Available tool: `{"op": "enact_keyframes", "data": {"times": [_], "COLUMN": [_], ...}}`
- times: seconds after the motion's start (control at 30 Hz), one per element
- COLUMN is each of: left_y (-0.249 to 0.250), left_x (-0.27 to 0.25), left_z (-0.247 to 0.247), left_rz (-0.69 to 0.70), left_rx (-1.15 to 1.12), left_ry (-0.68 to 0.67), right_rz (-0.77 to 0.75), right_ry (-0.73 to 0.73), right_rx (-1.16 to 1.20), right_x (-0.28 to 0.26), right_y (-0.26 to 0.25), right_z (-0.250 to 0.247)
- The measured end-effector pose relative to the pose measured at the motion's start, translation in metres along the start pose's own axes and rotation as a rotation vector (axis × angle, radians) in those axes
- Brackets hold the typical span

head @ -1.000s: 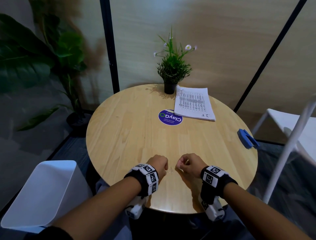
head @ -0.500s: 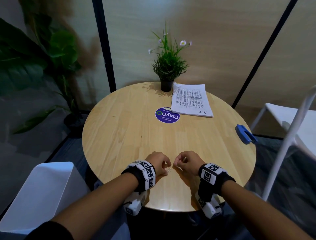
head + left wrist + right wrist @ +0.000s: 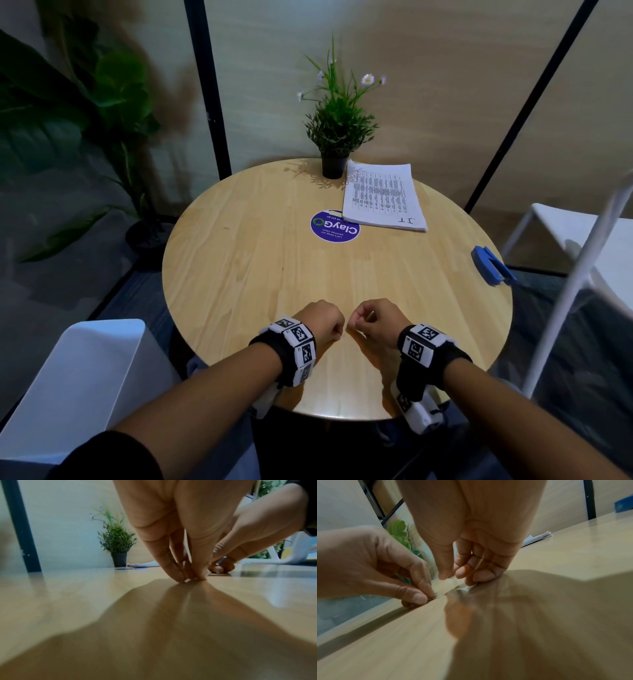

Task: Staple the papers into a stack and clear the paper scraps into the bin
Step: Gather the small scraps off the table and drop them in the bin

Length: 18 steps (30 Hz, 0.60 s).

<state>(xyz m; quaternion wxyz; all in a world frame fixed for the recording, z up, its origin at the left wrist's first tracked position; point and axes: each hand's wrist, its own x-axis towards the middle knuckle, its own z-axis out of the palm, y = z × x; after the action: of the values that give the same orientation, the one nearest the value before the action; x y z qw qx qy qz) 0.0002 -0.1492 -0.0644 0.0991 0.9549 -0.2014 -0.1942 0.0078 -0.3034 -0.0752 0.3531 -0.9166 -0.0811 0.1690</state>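
Both hands hover low over the near part of the round wooden table (image 3: 239, 260), fingertips nearly meeting. My left hand (image 3: 325, 322) bunches its fingertips (image 3: 188, 576) on the tabletop and pinches a tiny pale scrap (image 3: 436, 596). My right hand (image 3: 370, 317) pinches another small scrap (image 3: 451, 576) between thumb and forefinger, its other fingers curled onto the wood. The scraps are too small to make out clearly. A stack of printed papers (image 3: 383, 195) lies at the far side. A blue stapler (image 3: 489, 265) sits at the right edge. The white bin (image 3: 78, 377) stands on the floor at my left.
A small potted plant (image 3: 337, 137) stands at the table's far edge beside the papers, with a round purple sticker (image 3: 335, 226) in front of it. A white chair (image 3: 582, 257) is close on the right, and a large leafy plant (image 3: 68, 113) stands at the left wall.
Both hands stay at the same spot near the front edge, fingertips working closer on the small bits between them. The head view has shifted slightly.
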Motion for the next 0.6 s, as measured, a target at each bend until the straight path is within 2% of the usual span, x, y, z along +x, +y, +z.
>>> {"op": "enact_keyframes", "data": {"times": [0.1, 0.33, 0.43, 0.6], "left_y": [0.006, 0.008, 0.004, -0.011], "left_x": [0.0, 0.001, 0.002, -0.005], "left_z": [0.0, 0.007, 0.006, -0.001], "left_rz": [-0.01, 0.071, 0.032, -0.087], "left_rx": [0.107, 0.232, 0.161, -0.093], "left_ry": [-0.046, 0.039, 0.05, 0.109], "right_rz": [0.004, 0.013, 0.029, 0.036], "right_ry": [0.0, 0.005, -0.011, -0.027], "right_rx": [0.001, 0.003, -0.003, -0.029], "right_x": [0.0, -0.003, -0.005, -0.007], "right_y": [-0.001, -0.001, -0.003, -0.012], "right_z": [0.0, -0.001, -0.003, -0.005]}}
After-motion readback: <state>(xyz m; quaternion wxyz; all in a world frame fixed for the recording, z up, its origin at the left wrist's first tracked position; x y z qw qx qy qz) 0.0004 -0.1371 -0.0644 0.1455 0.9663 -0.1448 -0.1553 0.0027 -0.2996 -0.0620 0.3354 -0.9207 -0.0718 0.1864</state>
